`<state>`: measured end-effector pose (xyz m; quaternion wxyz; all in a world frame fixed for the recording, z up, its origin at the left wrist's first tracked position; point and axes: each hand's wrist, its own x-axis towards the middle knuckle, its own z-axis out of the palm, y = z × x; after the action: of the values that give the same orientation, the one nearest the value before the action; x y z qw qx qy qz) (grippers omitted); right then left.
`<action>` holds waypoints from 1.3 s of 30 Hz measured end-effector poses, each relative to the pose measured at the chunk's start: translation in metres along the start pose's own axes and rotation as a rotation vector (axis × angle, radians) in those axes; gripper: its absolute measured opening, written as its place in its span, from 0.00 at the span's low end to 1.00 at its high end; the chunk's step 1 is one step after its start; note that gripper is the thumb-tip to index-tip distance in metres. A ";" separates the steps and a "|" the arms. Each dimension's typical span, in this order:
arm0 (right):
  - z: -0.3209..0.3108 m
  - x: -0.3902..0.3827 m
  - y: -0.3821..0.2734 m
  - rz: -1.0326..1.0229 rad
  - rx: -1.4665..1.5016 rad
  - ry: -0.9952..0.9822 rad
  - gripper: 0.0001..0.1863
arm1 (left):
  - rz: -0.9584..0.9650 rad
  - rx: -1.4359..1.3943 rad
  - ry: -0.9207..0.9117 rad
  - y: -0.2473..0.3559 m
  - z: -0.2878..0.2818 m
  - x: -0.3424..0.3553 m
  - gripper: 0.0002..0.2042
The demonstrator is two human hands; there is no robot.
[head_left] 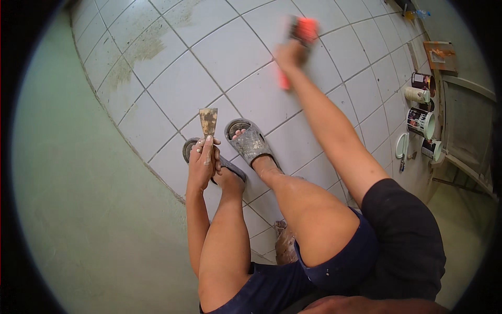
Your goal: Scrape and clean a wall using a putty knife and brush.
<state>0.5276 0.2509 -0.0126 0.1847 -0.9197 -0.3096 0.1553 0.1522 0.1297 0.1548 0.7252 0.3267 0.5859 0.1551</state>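
My left hand [203, 162] is closed around a putty knife [208, 123], its blade pointing up and away, stained with dried patches. The fingers carry white smears. Farther out over the white tiled floor [272, 91], my right arm is stretched to the right. My right hand [291, 56] is closed on a red and black tool [306, 31], smeared by motion; a red part of it shows below the hand too. Its exact kind cannot be made out, nor whether it touches the tiles.
Brownish dirt patches [146, 47] mark tiles at the far left, beside the green wall [89, 193]. Several open paint cans [418, 121] stand along the right side, with a white lid [401, 145] nearby. Grey sandals [250, 141] are on my feet. A crumpled bag [285, 243] lies beneath my leg.
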 end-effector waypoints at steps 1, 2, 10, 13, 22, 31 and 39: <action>0.021 -0.010 -0.050 -0.093 0.054 -0.031 0.09 | 0.010 0.010 0.029 0.003 0.002 -0.001 0.18; 0.036 -0.023 -0.096 -0.183 0.098 -0.107 0.09 | 0.011 0.007 0.051 0.005 0.003 -0.001 0.18; 0.023 -0.108 -0.230 -0.603 0.327 -0.013 0.16 | 0.045 -0.146 0.217 -0.014 -0.008 -0.014 0.19; -0.001 -0.165 -0.162 -0.794 0.407 -0.588 0.15 | 0.114 -0.270 0.335 -0.035 -0.010 -0.018 0.18; 0.060 -0.155 -0.161 -1.330 -0.051 -0.939 0.22 | 0.058 -0.277 0.307 -0.054 -0.023 -0.036 0.18; 0.059 -0.018 -0.246 -0.964 0.108 -0.150 0.13 | 0.083 -0.275 0.347 -0.043 -0.043 -0.027 0.22; 0.067 -0.221 -0.198 -1.376 0.101 -1.269 0.22 | 0.372 -0.197 0.359 -0.054 -0.031 -0.028 0.20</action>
<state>0.2311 0.2750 0.0523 0.0722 -0.2686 -0.8215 0.4977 0.1070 0.0821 0.1377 0.5971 0.3237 0.6172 0.3973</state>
